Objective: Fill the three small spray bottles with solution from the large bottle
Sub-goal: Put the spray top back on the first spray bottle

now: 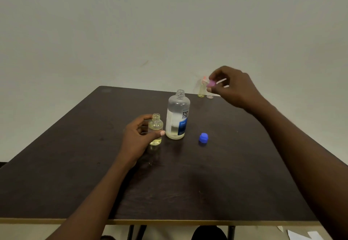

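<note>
Dark wood-grain laminate forms the surface [75, 173] on which all items are set out. The large bottle [177, 115] is stood upright near the centre, uncapped, with pale yellow solution occupying roughly its lower part. Its blue cap [203, 138] is laid just beside it, to the right.

An open small spray bottle [155, 129] is stood just left of the large bottle and is gripped around its body by the left hand [137, 136], thumb in front and fingers curled behind. A shallow layer of solution is visible at its bottom. The right hand [233, 87] is raised above the far right edge, and a small pink spray top [211, 83] is pinched between its fingertips. Two further small bottles [201, 90] are placed at that far edge; their fill level cannot be determined with confidence.

The small bottles are judged to be light, rigid plastic, easily tipped and slippery when wet. They are best held at mid-body. The large bottle is judged moderately heavy; a full-hand grasp around the labelled section is advised, with pouring kept slow into the narrow necks.
</note>
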